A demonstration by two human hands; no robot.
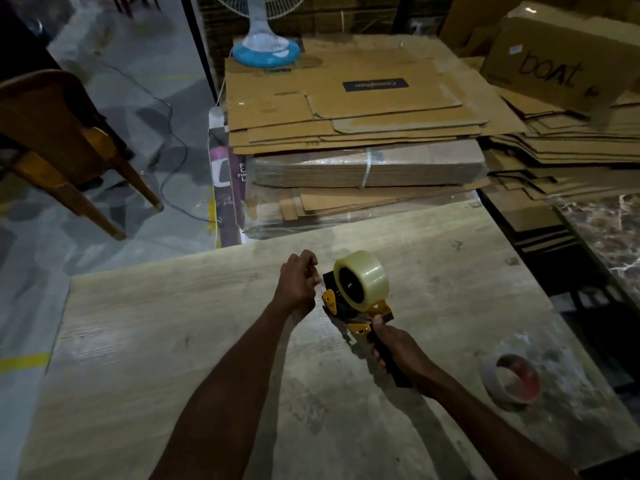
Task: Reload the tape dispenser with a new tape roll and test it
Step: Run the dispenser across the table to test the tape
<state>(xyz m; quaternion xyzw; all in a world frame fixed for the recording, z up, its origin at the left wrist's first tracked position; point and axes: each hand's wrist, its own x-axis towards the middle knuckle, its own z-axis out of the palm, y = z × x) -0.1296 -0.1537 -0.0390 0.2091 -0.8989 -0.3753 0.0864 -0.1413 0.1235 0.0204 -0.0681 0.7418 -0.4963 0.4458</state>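
Above the table [145, 317]: tape dispenser [360, 306] held clear, steadied for threading.
Right hand [398, 348]: grip wrapped round handle.
Left hand [298, 282]: fingers pinched (apparently on tape end).
Tape roll [363, 280]: mounted.

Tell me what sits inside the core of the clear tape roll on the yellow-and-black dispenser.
A black round hub fills the core of the clear tape roll on the yellow-and-black dispenser. The hub's far side and axle are covered by the roll.

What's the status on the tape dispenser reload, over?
Right hand gripping dispenser handle. Left hand pinching at the tape end by the front. New clear roll mounted. Spent core lying on table, clear of work.
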